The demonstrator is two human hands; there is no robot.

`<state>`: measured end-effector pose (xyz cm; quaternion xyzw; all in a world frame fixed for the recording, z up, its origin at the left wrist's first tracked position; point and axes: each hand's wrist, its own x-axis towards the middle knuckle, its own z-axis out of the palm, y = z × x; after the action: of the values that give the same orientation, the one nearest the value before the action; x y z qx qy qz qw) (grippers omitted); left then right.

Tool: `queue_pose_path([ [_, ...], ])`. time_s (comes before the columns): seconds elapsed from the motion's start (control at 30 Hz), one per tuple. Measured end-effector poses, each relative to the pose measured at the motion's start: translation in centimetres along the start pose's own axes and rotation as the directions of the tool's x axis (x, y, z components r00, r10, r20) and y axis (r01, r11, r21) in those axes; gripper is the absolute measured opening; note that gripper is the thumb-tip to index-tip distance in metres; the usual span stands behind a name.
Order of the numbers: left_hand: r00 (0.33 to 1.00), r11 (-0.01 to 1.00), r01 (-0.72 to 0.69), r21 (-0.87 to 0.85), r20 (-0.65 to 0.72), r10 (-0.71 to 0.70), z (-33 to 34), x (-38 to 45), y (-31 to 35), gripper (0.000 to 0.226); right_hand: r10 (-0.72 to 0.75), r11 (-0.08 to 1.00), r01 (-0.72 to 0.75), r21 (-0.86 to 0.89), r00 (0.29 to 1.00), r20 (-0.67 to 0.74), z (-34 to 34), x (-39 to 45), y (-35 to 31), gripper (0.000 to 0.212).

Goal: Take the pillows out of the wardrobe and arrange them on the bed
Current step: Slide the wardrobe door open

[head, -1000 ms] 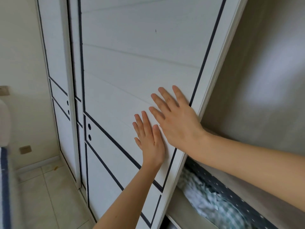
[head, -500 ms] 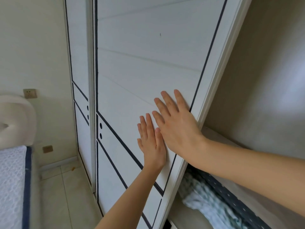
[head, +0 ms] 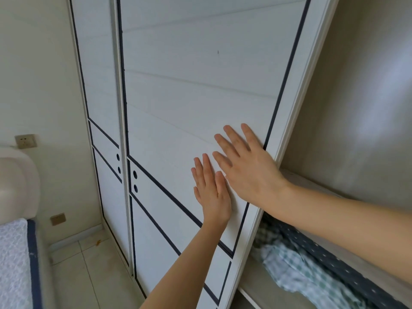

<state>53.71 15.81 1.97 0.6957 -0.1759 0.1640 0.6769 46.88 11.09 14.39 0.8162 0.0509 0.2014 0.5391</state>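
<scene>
Both my hands lie flat on the white sliding wardrobe door (head: 196, 90), which has dark trim lines. My left hand (head: 211, 190) presses the panel with fingers together, just below and left of my right hand (head: 247, 166), whose fingers are spread near the door's right edge. To the right the wardrobe is open: a green-and-white checked bedding item (head: 296, 266) lies on a lower shelf beside a dark dotted one (head: 347, 270). I cannot tell which of these are pillows. The bed's mattress (head: 13, 262) with a navy border shows at the lower left.
A second wardrobe door (head: 98, 90) stands behind the first at the left. A padded headboard (head: 17, 184) and two wall sockets, one upper (head: 25, 141) and one lower (head: 58, 219), are against the left wall. Tiled floor (head: 89, 270) runs between bed and wardrobe.
The view has swung right, so the headboard and mattress show more. Both hands stay flat on the door, and more of the shelf with bedding shows at the right.
</scene>
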Motion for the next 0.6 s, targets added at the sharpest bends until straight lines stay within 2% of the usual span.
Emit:
queue_pose_path([
  [0.23, 0.999, 0.999, -0.020, 0.029, 0.044, 0.019, -1.8, 2.0, -1.3, 0.053, 0.022, 1.000, -0.022, 0.001, 1.000, -0.013, 0.4, 2.0, -0.7, 0.064],
  [0.4, 0.994, 0.998, 0.044, 0.033, 0.097, -0.047, -3.0, 3.1, -1.5, 0.057, 0.016, 1.000, -0.016, 0.009, 1.000, -0.012, 0.5, 3.2, -1.0, 0.064],
  [0.6, 0.987, 0.997, 0.031, 0.071, 0.156, -0.041, -4.0, 3.8, -2.0, 0.061, 0.008, 0.999, -0.007, 0.039, 1.000, -0.005, 0.6, 3.6, -1.0, 0.064],
])
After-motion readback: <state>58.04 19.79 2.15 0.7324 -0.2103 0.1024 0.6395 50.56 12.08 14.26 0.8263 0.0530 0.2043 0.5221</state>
